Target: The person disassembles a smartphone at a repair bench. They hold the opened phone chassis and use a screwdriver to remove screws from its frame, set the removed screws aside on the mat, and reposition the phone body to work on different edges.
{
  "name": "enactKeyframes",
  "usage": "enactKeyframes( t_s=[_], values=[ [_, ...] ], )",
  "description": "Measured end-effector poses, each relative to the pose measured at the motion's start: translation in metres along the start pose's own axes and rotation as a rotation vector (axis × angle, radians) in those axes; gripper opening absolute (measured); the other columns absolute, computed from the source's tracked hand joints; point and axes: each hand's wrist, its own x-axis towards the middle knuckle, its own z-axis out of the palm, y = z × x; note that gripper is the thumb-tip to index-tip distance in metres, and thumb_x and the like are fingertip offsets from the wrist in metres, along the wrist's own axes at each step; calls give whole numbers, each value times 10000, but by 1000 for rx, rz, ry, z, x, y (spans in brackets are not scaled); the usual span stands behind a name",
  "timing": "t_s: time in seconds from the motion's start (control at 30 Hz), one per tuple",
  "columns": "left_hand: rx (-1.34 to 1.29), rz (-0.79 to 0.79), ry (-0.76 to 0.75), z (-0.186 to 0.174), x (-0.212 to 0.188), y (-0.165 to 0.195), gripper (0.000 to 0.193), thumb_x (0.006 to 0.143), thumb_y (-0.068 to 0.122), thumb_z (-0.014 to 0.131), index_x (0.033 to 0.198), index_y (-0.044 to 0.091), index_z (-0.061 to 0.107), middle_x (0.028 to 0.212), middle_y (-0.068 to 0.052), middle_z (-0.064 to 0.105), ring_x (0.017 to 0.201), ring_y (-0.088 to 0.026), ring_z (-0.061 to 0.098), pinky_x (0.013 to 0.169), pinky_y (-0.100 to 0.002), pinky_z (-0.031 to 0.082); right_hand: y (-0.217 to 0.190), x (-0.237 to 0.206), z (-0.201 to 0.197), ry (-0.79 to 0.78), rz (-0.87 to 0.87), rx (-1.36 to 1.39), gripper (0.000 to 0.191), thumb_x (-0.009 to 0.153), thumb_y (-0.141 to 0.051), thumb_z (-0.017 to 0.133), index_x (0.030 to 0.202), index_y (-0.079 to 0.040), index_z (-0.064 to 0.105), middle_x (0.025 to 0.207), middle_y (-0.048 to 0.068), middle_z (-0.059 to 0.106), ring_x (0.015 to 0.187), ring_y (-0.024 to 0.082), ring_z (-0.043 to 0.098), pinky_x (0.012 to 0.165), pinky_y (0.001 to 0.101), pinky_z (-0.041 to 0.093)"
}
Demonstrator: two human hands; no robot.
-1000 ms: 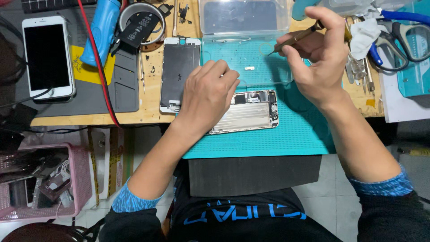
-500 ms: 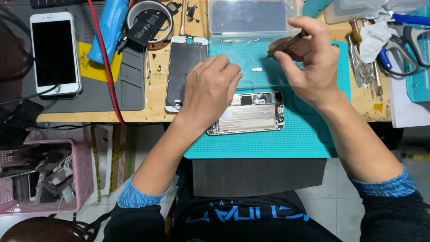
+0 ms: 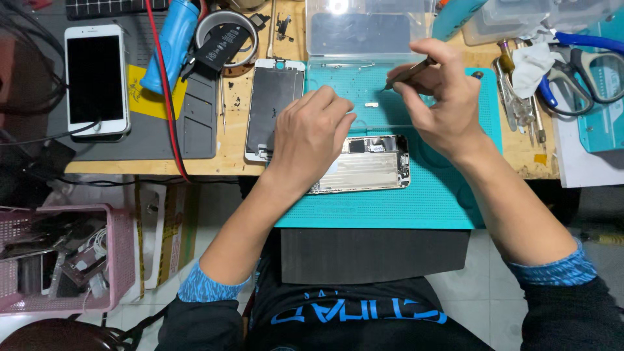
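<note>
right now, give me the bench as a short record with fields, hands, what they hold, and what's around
left hand: left hand rests palm down on the opened phone body
right hand: right hand pinches a thin tool, tip aimed left, above the mat
work surface: teal mat on a wooden bench
small part: pale piece lies on the mat, apart from both hands
detached screen: dark panel left of the mat
spare phone: white phone, screen dark, far left
right edge: scissors
floor: pink basket

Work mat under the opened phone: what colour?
Teal work mat, plain with a fine texture; the opened phone lies on it. Head view, the only one.
</note>
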Motion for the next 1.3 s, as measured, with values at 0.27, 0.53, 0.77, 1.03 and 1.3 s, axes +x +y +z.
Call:
enactKeyframes(
  t_s=[0.27,0.53,0.77,1.03,1.3],
  values=[
    [-67,-43,27,-6,0,4,160,882,125,798,1005,68,712,945,-77,644,840,-283,676,716,-414,524,-19,-1,-11,66,34,178,516,1100,177,647,1442,-28,320,1145,235,718,1046,279,761,934,332,640],
    [-369,-111,28,-7,-2,32,208,921,129,798,1099,67,712,1040,-50,690,677,-169,664,627,-305,532,-62,-20,-31,85,61,373,598,1093,206,582,1485,-94,244,1131,279,672,1053,347,741,961,444,677],
    [-479,-82,55,-11,-8,45,100,934,87,778,1007,48,721,975,-56,708,741,-166,693,648,-286,545,-77,-29,-34,129,119,432,590,1077,193,585,1462,-97,245,1117,281,681,1025,346,746,929,446,686],
    [-471,-69,74,-12,-9,51,60,936,55,773,977,44,731,947,-57,709,741,-171,693,629,-285,540,-82,-34,-36,145,82,400,590,1083,193,602,1461,-97,254,1110,281,684,1024,340,748,947,426,673],
    [-448,-60,79,-11,-9,52,60,933,58,774,972,45,732,935,-59,709,755,-181,701,636,-290,541,-83,-33,-34,141,47,340,595,1067,192,612,1457,-87,260,1099,289,679,1008,342,748,950,413,663]
  ],
)
